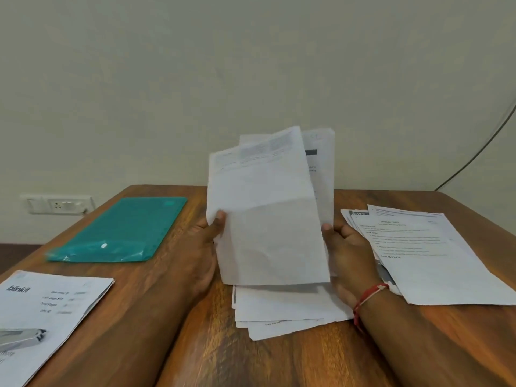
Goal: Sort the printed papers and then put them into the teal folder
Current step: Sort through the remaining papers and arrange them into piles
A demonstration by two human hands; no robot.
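A wooden table (212,353) fills the lower frame, with a printed sheet (55,303) at lower left. At centre, the left hand (206,247) and right hand (349,252) each grasp an edge of the upright papers (268,219). The teal folder (120,230) lies flat, left of the left hand. A pale wall (167,79) stands behind.

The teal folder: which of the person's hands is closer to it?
Left. The left hand grips the left edge of the raised papers, just right of the teal folder; the right hand holds their right edge, farther off.
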